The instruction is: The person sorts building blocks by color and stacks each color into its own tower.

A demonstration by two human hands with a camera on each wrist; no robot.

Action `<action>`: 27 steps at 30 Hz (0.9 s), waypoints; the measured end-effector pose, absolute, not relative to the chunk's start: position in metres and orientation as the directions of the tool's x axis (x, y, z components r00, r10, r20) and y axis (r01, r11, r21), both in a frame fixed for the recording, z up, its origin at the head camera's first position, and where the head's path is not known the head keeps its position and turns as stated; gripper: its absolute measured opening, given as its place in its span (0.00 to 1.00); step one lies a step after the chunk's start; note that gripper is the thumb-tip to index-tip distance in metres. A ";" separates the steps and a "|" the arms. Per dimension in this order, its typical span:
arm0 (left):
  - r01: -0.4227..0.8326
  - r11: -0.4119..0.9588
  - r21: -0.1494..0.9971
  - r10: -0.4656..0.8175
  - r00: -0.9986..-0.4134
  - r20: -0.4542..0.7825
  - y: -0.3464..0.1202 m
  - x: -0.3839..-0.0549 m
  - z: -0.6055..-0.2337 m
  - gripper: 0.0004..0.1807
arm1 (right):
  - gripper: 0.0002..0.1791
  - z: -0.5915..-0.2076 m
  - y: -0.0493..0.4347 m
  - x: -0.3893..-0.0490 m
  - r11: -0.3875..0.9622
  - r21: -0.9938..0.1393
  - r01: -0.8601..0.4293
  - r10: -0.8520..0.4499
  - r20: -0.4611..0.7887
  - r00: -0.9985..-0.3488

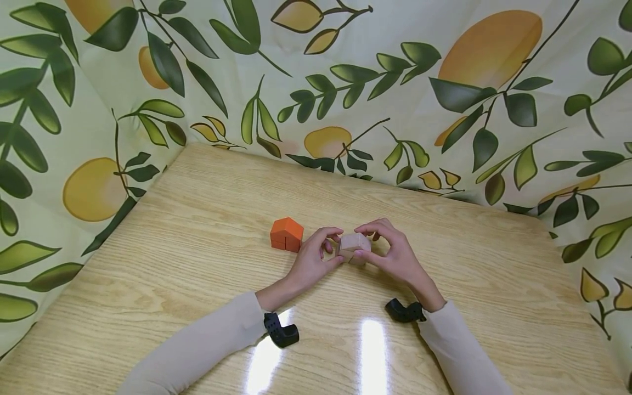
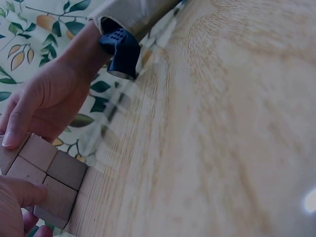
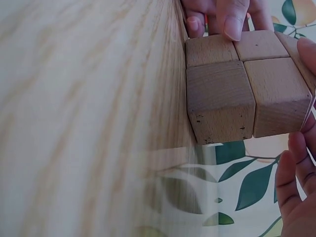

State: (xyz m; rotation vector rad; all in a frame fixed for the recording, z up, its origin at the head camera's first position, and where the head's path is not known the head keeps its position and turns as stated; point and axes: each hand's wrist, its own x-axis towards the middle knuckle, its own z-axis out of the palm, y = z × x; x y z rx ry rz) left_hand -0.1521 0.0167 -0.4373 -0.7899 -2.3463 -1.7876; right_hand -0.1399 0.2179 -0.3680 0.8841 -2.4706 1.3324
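Observation:
A small stack of plain wooden blocks [image 1: 353,241] stands on the table between the two hands, fitted together like a little house with a sloped top. The left hand [image 1: 312,257] pinches its left side, thumb at the front and fingers curled behind. From the right, the right hand [image 1: 398,255] holds the upper part between thumb and index finger. Seams between the wooden blocks [image 3: 221,89] show in the right wrist view. In the left wrist view, the left thumb lies against a lower block [image 2: 57,200]. The stack's back is hidden.
An orange house-shaped block stack [image 1: 286,235] stands just left of the left hand. The wood-grain table [image 1: 222,192] meets a leaf-and-fruit patterned cloth [image 1: 345,99] at its back and sides. Black wrist cameras [image 1: 281,330] sit at both cuffs.

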 end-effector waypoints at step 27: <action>0.331 0.363 0.871 0.267 -0.932 0.243 0.017 -0.137 -0.442 0.40 | 0.25 -0.353 0.226 -0.137 0.292 -0.767 -0.571 -0.343 0.473 -0.811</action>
